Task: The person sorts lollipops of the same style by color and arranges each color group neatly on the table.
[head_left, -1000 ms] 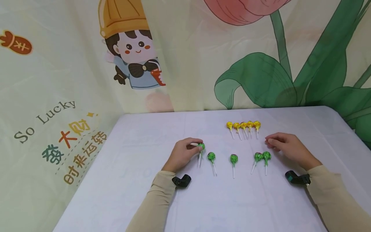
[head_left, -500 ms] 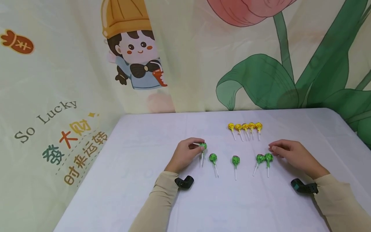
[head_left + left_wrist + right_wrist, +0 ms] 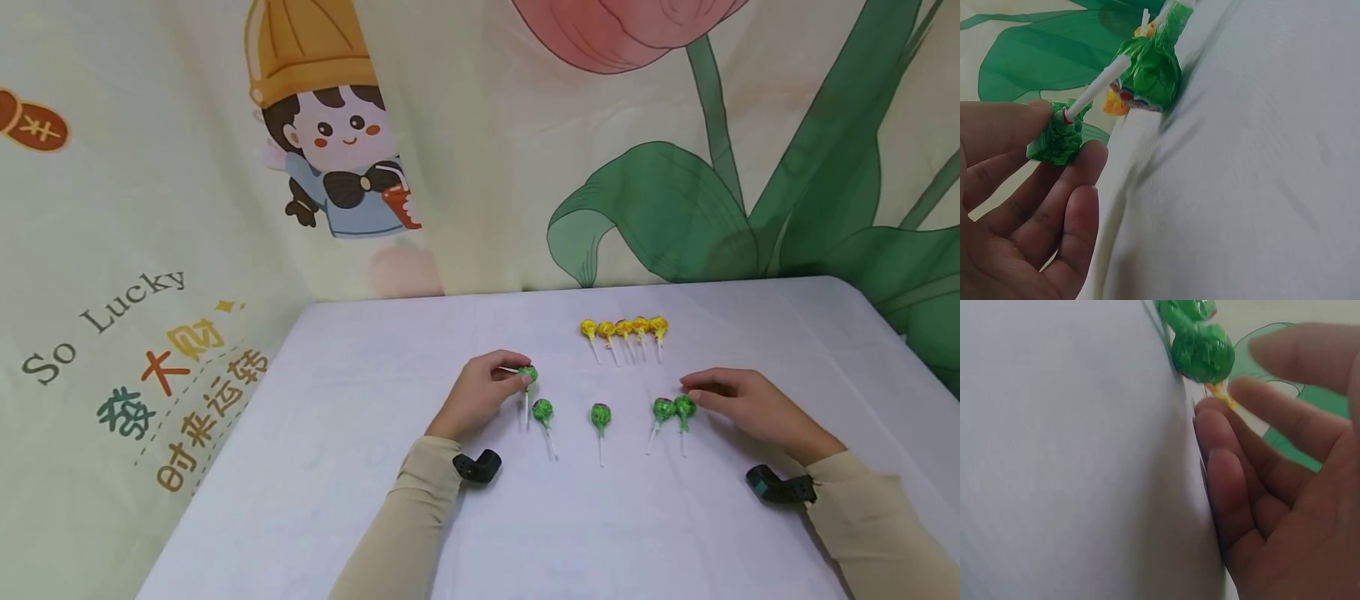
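My left hand [image 3: 480, 393] pinches a green-wrapped lollipop [image 3: 529, 374] by its head between thumb and fingers. In the left wrist view the held lollipop's white stick [image 3: 1099, 87] points up and away from the palm. Just right of it in the head view lies another green lollipop [image 3: 542, 411], with a third green one [image 3: 601, 415] farther right. Two more lie side by side, a left one [image 3: 663, 409] and a right one [image 3: 684, 406]. My right hand [image 3: 753, 408] has its fingertips right at that right one's head; the right wrist view shows thumb and fingers apart, nothing gripped.
Behind the green ones, several yellow-wrapped lollipops [image 3: 625, 330] form a close row, sticks toward me. All lie on a white-covered table [image 3: 360, 500]. A printed cloth [image 3: 487, 167] hangs along its back edge. Each wrist carries a black camera, such as the left one [image 3: 477, 467].
My left hand has carried its green lollipop a little right, closer to its neighbour. My right hand has come down nearer the rightmost green lollipop. The head view has shifted slightly.
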`<move>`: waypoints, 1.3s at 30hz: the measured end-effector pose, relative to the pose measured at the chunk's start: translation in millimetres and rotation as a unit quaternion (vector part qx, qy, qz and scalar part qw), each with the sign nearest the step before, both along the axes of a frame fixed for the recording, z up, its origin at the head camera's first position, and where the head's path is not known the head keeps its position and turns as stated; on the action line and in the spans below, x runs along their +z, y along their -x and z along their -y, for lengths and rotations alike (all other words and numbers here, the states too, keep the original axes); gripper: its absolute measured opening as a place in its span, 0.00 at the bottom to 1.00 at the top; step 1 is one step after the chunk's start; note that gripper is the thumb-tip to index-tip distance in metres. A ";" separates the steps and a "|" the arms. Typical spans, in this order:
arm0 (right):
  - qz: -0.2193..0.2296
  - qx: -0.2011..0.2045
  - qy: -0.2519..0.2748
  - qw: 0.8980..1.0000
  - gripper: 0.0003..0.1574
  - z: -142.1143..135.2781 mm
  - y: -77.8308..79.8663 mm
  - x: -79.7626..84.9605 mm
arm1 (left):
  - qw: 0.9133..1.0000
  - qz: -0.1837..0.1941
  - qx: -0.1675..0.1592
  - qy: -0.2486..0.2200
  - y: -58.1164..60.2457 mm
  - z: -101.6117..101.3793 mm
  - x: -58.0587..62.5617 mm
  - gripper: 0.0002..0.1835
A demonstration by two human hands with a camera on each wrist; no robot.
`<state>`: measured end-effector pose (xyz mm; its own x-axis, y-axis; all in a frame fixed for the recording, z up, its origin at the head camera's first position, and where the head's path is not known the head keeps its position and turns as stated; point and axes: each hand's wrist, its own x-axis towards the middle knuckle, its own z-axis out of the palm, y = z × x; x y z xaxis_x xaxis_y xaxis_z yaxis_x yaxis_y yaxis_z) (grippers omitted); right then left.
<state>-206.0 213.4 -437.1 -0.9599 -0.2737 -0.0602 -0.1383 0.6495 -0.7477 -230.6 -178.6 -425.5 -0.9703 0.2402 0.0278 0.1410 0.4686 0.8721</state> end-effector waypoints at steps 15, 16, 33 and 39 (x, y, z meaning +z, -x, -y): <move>0.021 -0.004 0.020 1.000 0.25 -2.2 5.0 -7.7 | 1.000 0.000 -0.008 0.006 13.5 -29.1 12.9 0.15; 0.021 -0.003 0.021 1.000 0.24 -1.9 5.0 -7.9 | 1.000 0.000 -0.008 0.007 14.4 -30.4 13.8 0.15; 0.015 0.011 0.024 1.000 0.24 2.3 2.1 -1.7 | 1.000 0.019 -0.003 0.016 25.2 -53.9 23.7 0.14; 0.013 0.009 0.018 1.000 0.25 -1.0 2.1 -6.8 | 0.998 0.044 0.012 0.052 29.1 -65.1 26.6 0.11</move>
<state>-208.0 214.4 -443.9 -0.9531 -0.2934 -0.0745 -0.1303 0.6195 -0.7741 -259.7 -113.5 -398.9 -0.9732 0.2149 -0.0814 0.0544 0.5597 0.8269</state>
